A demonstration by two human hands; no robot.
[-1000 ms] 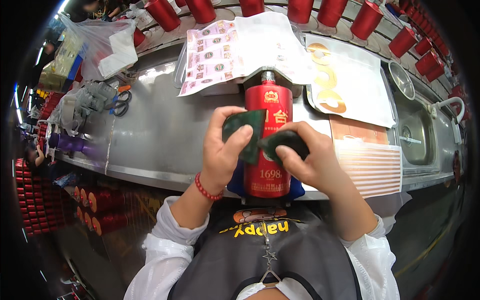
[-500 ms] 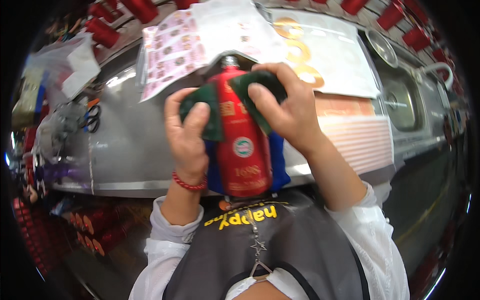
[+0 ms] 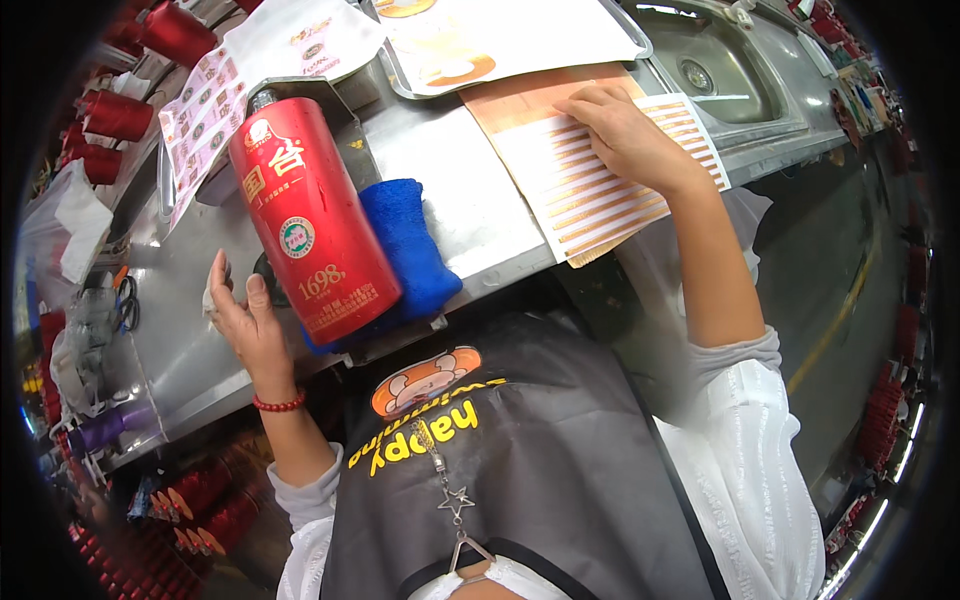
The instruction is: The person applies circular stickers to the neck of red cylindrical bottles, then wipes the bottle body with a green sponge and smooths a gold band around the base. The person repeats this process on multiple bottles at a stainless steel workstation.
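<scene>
A red bottle (image 3: 318,220) with gold lettering and a round green-and-white emblem leans in a metal rest, its neck pointing away from me. Left of its lower part is my left hand (image 3: 248,325), fingers apart and apparently holding nothing. A dark green pad (image 3: 264,268) shows partly between that hand and the bottle. Over to the right, my right hand (image 3: 632,140) lies on a white sheet with gold stripes (image 3: 600,205). Its fingers are bent together at the sheet's far edge, above an orange sheet (image 3: 520,100); what they pinch, if anything, is hidden.
A blue cloth (image 3: 408,240) lies under and beside the bottle. Beyond are a pink-printed sticker sheet (image 3: 205,110) and a tray (image 3: 395,75) with gold-printed sheets. A sink (image 3: 720,75) is at the far right, scissors (image 3: 127,303) at the left. Red bottles (image 3: 115,115) stand far left.
Both hands have come off the bottle, where they pressed green pads. My right hand moved right to the striped sheet; my left dropped beside the bottle. The view has turned right.
</scene>
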